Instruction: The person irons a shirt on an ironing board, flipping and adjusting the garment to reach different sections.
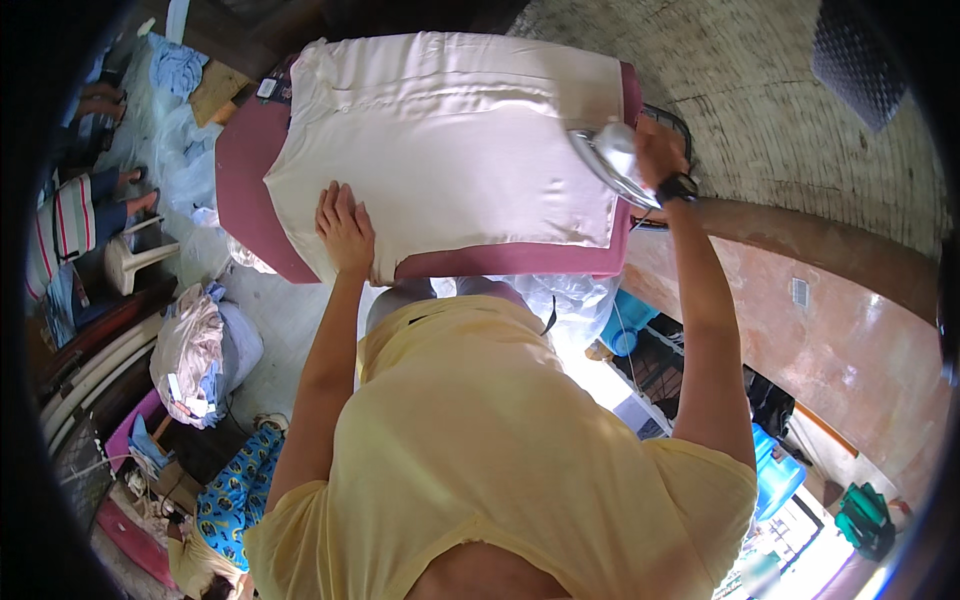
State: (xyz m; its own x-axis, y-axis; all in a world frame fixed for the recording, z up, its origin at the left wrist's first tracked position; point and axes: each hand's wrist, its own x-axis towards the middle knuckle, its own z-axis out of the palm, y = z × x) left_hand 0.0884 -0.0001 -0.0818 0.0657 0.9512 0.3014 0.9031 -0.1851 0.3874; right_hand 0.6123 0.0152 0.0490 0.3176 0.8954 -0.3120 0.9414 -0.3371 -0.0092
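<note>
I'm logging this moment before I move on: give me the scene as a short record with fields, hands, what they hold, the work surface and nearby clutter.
left hand: flat on the white garment, near its lower left edge
right hand: grips the iron, tilted up at the garment's right edge
surface: maroon padded board, garment spread over it
wrist: dark watch on the right
nearby: bundle of clothes on the floor at left

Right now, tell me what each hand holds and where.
Right hand grips the iron by its handle, tilted up. Left hand holds nothing, pressing flat on the shirt.
</note>
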